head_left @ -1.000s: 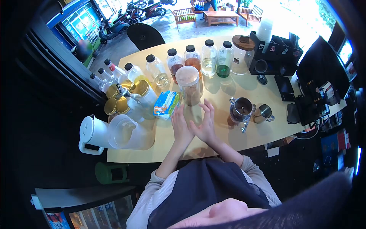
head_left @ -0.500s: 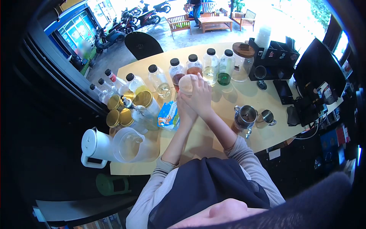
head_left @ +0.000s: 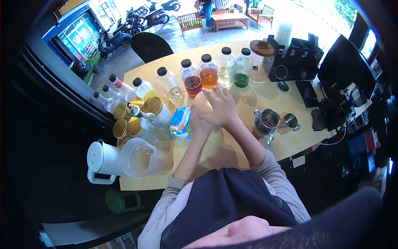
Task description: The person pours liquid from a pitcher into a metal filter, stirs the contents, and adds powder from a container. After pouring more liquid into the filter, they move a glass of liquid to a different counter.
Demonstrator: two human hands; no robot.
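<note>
a pale-lidded jar [head_left: 202, 102] stands mid-desk [head_left: 232, 146], just in front of a row of capped bottles [head_left: 208, 75]. the right hand [head_left: 222, 108] is clenched over its top and the left hand [head_left: 199, 124] wraps its near wall, both grasping the jar. rigid, smooth-sided and probably part-full, it looks best steadied low on the wall. a blue packet [head_left: 180, 123] lies just beside.

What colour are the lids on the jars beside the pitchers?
The lids are gold; head view.
</note>
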